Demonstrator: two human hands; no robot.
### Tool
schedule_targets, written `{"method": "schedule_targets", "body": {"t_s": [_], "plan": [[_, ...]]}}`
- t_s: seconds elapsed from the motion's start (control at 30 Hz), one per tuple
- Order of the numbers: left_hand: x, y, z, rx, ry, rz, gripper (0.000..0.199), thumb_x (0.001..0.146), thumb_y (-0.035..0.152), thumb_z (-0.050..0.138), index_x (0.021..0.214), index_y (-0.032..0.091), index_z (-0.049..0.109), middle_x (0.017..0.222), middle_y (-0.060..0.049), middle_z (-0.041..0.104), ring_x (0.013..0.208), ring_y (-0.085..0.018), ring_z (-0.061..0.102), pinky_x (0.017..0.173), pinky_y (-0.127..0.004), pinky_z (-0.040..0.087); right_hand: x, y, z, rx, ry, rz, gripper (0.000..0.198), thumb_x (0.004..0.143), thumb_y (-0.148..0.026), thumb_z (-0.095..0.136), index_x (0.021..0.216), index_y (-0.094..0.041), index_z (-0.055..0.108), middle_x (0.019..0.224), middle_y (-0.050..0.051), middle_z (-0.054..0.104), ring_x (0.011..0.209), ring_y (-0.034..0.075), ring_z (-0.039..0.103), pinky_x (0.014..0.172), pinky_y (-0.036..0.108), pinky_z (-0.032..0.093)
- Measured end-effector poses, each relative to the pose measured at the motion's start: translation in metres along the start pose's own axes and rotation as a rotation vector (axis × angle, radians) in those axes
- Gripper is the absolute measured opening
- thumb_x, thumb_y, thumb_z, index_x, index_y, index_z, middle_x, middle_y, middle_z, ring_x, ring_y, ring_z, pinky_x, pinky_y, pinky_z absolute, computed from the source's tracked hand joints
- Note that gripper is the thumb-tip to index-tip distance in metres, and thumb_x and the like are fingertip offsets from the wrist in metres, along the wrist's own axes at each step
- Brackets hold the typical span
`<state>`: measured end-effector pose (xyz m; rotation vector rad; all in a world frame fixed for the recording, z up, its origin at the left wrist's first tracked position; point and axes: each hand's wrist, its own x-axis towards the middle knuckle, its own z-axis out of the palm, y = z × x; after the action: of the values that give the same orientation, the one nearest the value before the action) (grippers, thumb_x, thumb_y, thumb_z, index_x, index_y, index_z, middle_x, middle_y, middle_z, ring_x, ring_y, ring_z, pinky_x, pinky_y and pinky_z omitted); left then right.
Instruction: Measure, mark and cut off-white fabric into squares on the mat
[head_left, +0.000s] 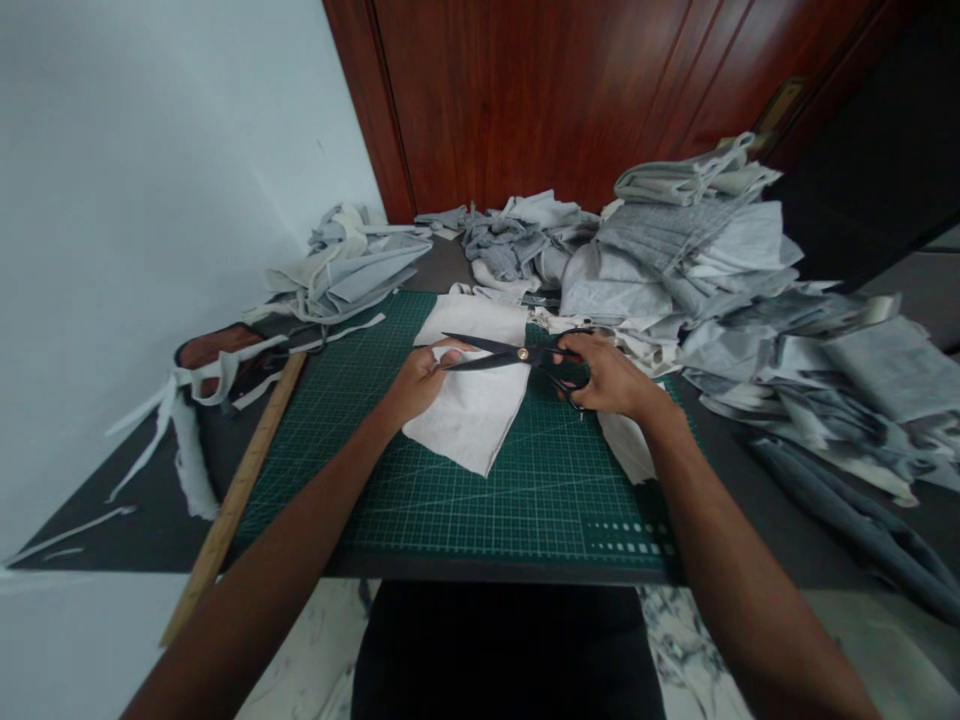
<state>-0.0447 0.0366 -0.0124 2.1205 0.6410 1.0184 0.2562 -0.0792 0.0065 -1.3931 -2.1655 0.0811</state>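
Black scissors (523, 355) lie in the grip of my right hand (604, 372), their blades spread and pointing left. With its fingers pinched, my left hand (426, 382) holds a fold of a white cloth piece (472, 420) near the blade tips. The cloth rests on the green cutting mat (465, 515), reaching both behind and in front of the blades. Under my right wrist, a second pale cloth scrap (627, 447) is partly covered. Whether the blades touch the fabric, I cannot tell.
A wooden ruler (251, 465) lies along the mat's left side, overhanging the table's front edge. Grey and white fabric heaps stand at the back left (360, 265) and right (675, 240). Cloth strips (193, 455) lie far left; dark folded fabric (847, 510) lies right.
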Motion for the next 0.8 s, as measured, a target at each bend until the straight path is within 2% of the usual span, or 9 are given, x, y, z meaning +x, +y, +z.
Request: {"method": "schedule_targets", "body": {"t_s": [0.3,0.57,0.8], "plan": [[-0.0015,-0.0010,0.0005,-0.003,-0.008,-0.040,0.073,0.094,0.083,0.047,0.089,0.019,0.081,0.084,-0.008,0.080,0.083,-0.022,0.074,0.086,-0.034,0.058,0.0001,-0.0016,0.0048,0.027,-0.007,-0.003,0.029,0.071,-0.022,0.073,0.096,-0.022,0.056,0.093,0.007,0.066,0.084,0.027,0.061,0.077,0.038,0.046],[-0.0020,0.0032,0.0008,0.046,-0.017,-0.070,0.070,0.094,0.081,0.050,0.089,0.019,0.081,0.080,-0.008,0.079,0.081,-0.024,0.074,0.081,-0.035,0.059,0.0012,-0.0058,0.0028,0.056,-0.035,0.021,0.030,0.069,-0.020,0.073,0.093,-0.023,0.055,0.089,0.005,0.066,0.082,0.027,0.060,0.077,0.039,0.045],[-0.0016,0.0059,0.0007,0.042,-0.021,-0.040,0.070,0.094,0.080,0.049,0.089,0.019,0.082,0.083,-0.009,0.080,0.084,-0.024,0.075,0.087,-0.035,0.060,0.0013,-0.0079,0.0028,0.083,-0.032,0.032,0.025,0.075,-0.026,0.076,0.089,-0.024,0.055,0.082,0.003,0.064,0.075,0.023,0.057,0.070,0.035,0.043]]}}
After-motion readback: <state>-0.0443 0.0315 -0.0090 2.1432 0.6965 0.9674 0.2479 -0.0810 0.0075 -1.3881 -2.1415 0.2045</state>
